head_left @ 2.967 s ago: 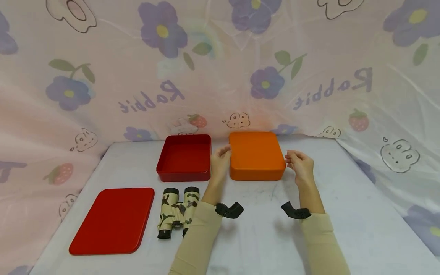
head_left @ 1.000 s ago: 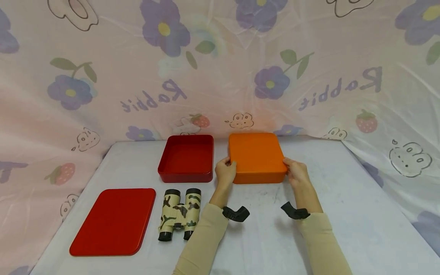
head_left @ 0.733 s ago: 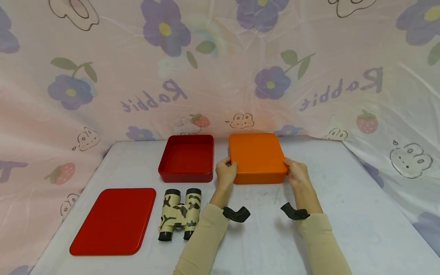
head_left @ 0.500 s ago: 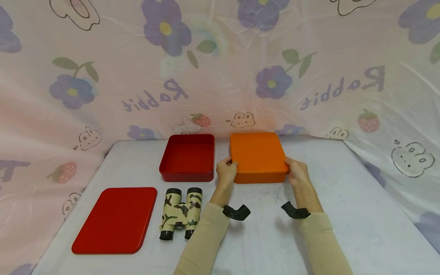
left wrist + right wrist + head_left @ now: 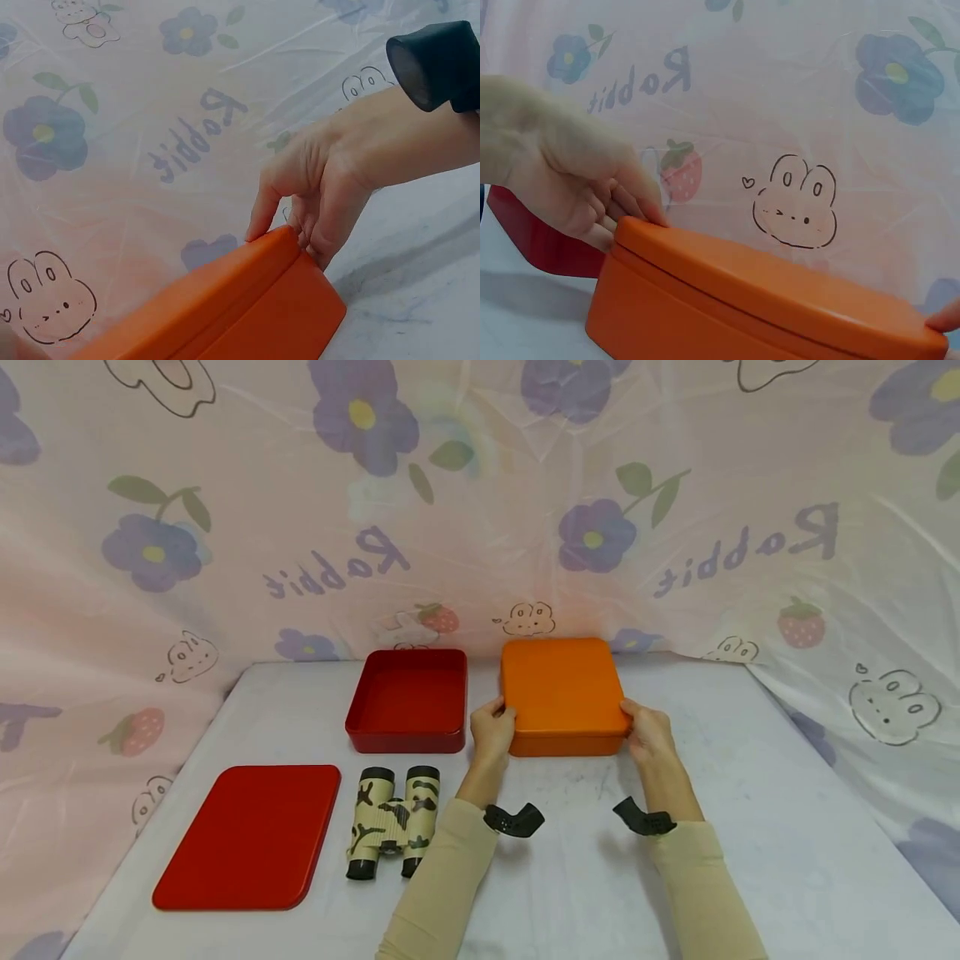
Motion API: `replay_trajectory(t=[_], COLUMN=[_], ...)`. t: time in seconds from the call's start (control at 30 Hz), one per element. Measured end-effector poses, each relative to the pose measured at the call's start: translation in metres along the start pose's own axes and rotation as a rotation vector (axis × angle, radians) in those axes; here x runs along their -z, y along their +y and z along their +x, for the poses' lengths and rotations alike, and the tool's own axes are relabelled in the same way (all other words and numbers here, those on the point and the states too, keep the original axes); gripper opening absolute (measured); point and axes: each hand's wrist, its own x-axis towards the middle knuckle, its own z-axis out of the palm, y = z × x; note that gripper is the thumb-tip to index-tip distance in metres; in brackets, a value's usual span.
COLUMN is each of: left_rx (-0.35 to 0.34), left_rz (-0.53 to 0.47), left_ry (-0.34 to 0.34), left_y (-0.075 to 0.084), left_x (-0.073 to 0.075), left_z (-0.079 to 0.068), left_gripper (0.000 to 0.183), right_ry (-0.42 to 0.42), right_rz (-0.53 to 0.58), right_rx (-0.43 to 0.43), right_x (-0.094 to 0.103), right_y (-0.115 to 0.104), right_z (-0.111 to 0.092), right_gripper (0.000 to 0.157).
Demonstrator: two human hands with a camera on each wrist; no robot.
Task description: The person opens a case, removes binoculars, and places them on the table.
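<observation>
At the back of the table, an orange lid (image 5: 566, 681) covers a matching orange box (image 5: 567, 746), with a seam line between them in both wrist views. The left hand (image 5: 492, 735) grips the lid's left edge near the front, and the right hand (image 5: 651, 733) grips its right edge. In the left wrist view, fingers of the right hand (image 5: 307, 180) curl at the lid's corner. The left hand (image 5: 577, 165) appears likewise in the right wrist view. The lid's rear edge looks slightly raised. The box's inside is hidden.
An open red box (image 5: 408, 702) stands just left of the orange one. Camouflage binoculars (image 5: 392, 822) lie beside the left forearm, partly covered by the sleeve. A flat red lid (image 5: 251, 837) lies at the front left. A printed curtain (image 5: 465, 510) hangs behind the white table (image 5: 765, 827).
Three seconds ago the hands were apart from or just beside the orange box; since then they have closed on the lid's sides. In the last half second the lid's rear has risen slightly.
</observation>
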Motion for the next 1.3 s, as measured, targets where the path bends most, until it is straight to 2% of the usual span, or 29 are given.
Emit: replay_trajectory(t=[0.2, 0.3, 0.57, 0.83, 1.0, 1.17, 1.3], left_rx=[-0.156, -0.2, -0.245, -0.264, -0.272, -0.274, -0.27], left_rz=[0.175, 0.199, 0.199, 0.219, 0.223, 0.211, 0.167], left_ry=[0.032, 0.035, 0.036, 0.052, 0.037, 0.014, -0.015], left_y=[0.001, 0.001, 0.001, 0.002, 0.006, 0.013, 0.017], left_x=[0.0, -0.001, -0.003, -0.003, -0.002, -0.001, 0.0], left_z=[-0.004, -0.005, -0.006, -0.009, -0.011, -0.015, -0.017], left_gripper=[0.039, 0.039, 0.039, 0.036, 0.036, 0.036, 0.038], right_ry=[0.011, 0.03, 0.058, 0.027, 0.066, 0.08, 0.063], right_rz=[0.015, -0.002, -0.039, -0.021, -0.078, -0.126, -0.117], right_rx=[-0.007, 0.0, -0.001, 0.061, 0.115, 0.157, 0.183], right_x=[0.005, 0.006, 0.006, 0.01, 0.012, 0.013, 0.013], right_y=[0.0, 0.001, -0.002, -0.011, -0.012, -0.015, -0.021], right_z=[0.001, 0.001, -0.005, -0.013, -0.013, -0.016, -0.019], right_gripper=[0.061, 0.06, 0.056, 0.003, 0.018, 0.012, 0.008])
